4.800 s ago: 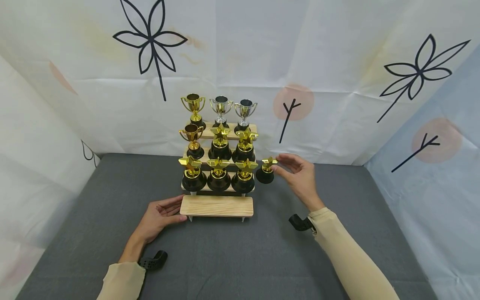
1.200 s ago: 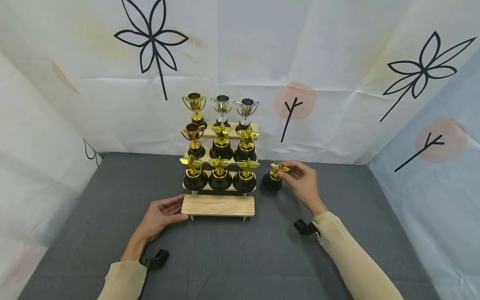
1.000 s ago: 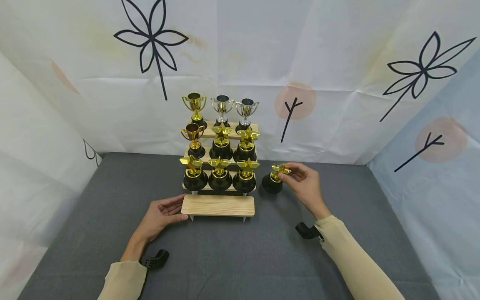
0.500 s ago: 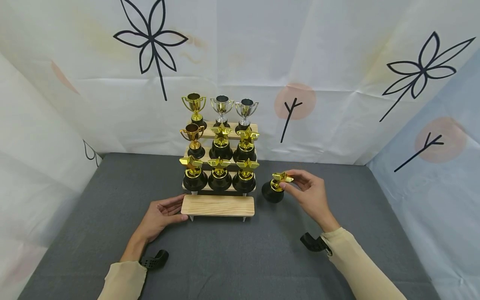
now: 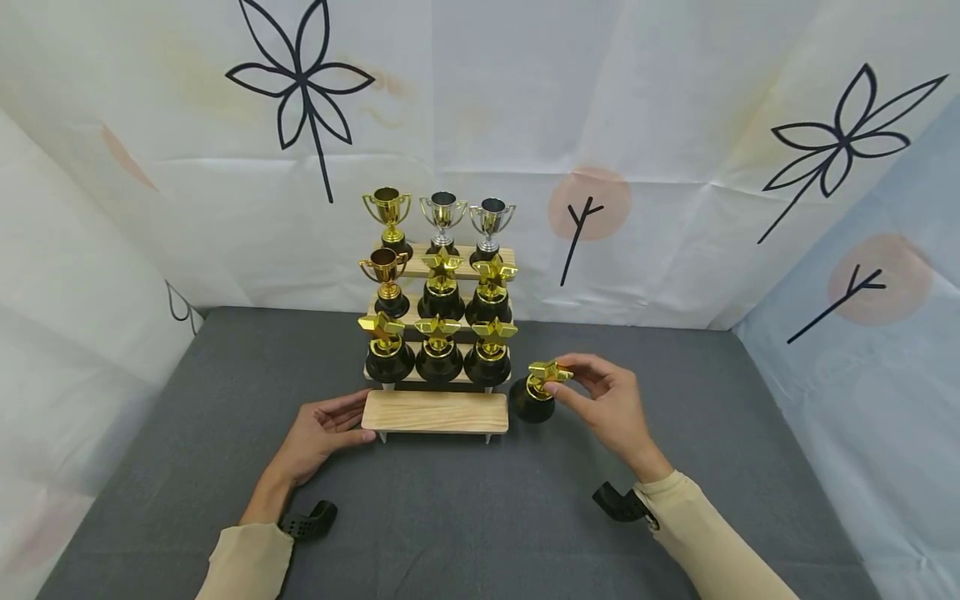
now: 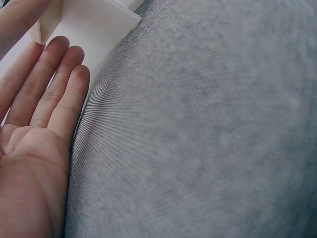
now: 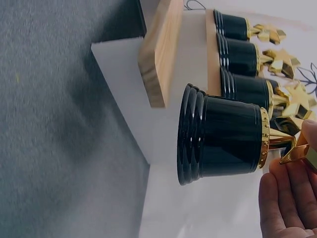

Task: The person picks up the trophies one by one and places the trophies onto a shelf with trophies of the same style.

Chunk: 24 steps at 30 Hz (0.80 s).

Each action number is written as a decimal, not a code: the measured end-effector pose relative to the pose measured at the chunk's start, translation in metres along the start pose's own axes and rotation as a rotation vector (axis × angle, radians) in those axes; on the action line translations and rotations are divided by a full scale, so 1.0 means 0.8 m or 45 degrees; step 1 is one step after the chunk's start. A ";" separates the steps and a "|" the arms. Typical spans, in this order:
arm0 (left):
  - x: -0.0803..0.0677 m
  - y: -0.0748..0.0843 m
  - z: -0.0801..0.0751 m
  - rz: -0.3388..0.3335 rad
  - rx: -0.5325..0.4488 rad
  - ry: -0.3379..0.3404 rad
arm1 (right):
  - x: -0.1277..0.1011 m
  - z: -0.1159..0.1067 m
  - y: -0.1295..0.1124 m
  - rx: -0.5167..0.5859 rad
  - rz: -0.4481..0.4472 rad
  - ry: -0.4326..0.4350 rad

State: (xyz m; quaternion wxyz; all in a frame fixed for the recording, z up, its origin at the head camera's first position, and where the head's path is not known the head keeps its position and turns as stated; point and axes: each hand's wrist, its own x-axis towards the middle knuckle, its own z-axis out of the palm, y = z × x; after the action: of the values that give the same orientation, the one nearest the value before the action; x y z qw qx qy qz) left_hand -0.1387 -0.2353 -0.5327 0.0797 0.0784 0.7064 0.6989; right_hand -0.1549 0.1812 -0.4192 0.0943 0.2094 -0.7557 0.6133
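Observation:
My right hand [image 5: 600, 400] pinches the gold star top of a small trophy [image 5: 537, 390] with a black round base, holding it just right of the lowest wooden step [image 5: 435, 412] of a tiered stand. The right wrist view shows that black base [image 7: 220, 134] in the air beside the step's end [image 7: 157, 54], with my fingers [image 7: 285, 198] at the star. My left hand [image 5: 318, 429] lies flat, fingers straight, touching the left end of the same bare step. In the left wrist view my left fingers [image 6: 47, 94] rest against the white side of the stand [image 6: 94, 25].
The upper steps carry three star trophies [image 5: 438, 348], then a gold cup [image 5: 386, 279] with two stars, then a gold cup and two silver cups [image 5: 442, 218] on top. Grey cloth [image 5: 480, 517] covers the table. White patterned sheets wall in the back and sides.
My right hand has carried the star trophy down and left, from beside the third step toward the right end of the lowest step. The left hand has stayed still.

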 end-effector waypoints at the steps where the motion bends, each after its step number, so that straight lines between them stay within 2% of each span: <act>1: 0.000 0.000 0.000 0.001 0.000 -0.001 | -0.001 0.003 0.000 0.003 -0.002 -0.007; 24: 0.000 -0.002 -0.001 0.011 -0.004 -0.005 | -0.005 0.059 -0.007 0.022 0.028 -0.140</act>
State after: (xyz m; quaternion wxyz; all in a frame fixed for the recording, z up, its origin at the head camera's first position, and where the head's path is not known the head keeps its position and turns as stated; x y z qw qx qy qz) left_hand -0.1390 -0.2360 -0.5340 0.0783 0.0824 0.7047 0.7003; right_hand -0.1439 0.1357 -0.4269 0.0442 0.2352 -0.7566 0.6084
